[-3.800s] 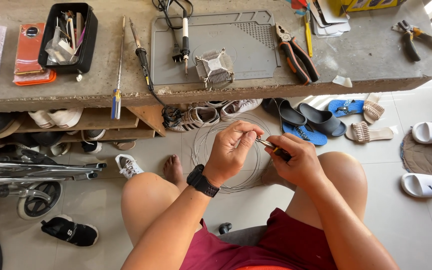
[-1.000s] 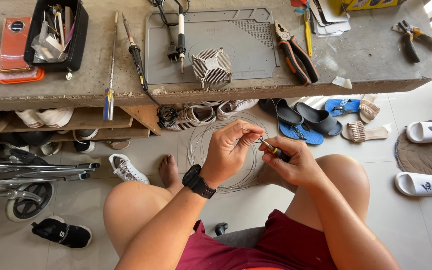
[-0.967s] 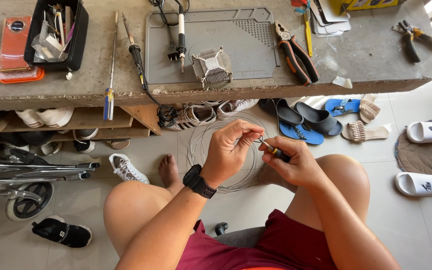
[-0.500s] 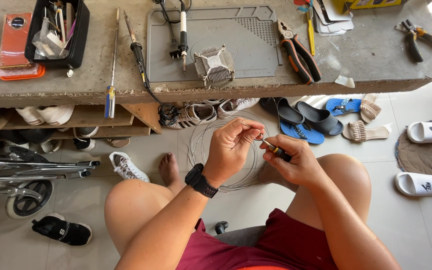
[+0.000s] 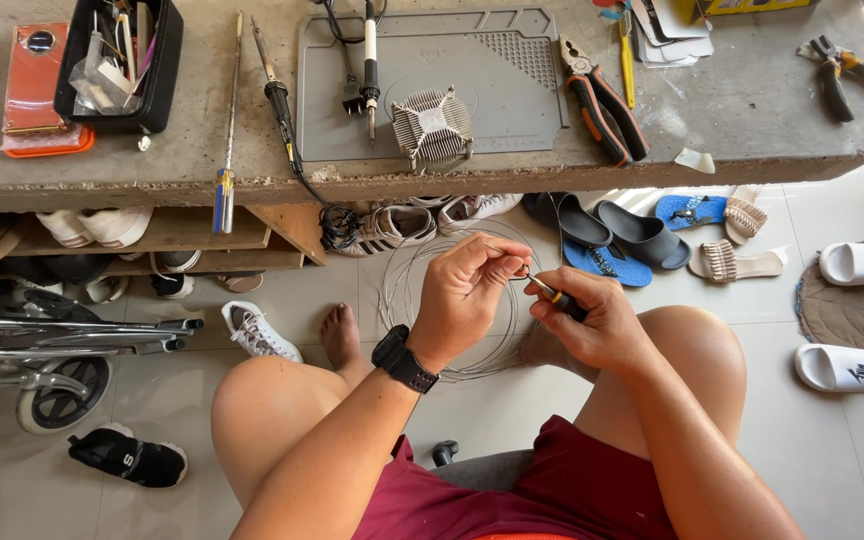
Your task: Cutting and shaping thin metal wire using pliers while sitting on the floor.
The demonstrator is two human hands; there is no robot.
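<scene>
My left hand (image 5: 470,290) pinches a thin coil of silver wire (image 5: 422,280) that hangs in loops over my lap. Beside it, my right hand (image 5: 592,320) grips a small tool with a dark and yellow handle (image 5: 557,297), its tip touching the wire at my left fingertips. A black watch (image 5: 404,359) sits on my left wrist. Both hands are below the front edge of the concrete workbench (image 5: 252,185).
On the bench lie a grey work mat (image 5: 512,90), a finned metal heatsink (image 5: 434,124), a soldering iron (image 5: 371,50), orange-handled pliers (image 5: 602,100), a long screwdriver (image 5: 229,130) and a black tray of parts (image 5: 122,60). Shoes and sandals (image 5: 642,235) crowd the floor; a wheeled frame (image 5: 62,350) stands left.
The camera view has drifted slightly, and my hands have stayed close together on the wire, with small finger movements only.
</scene>
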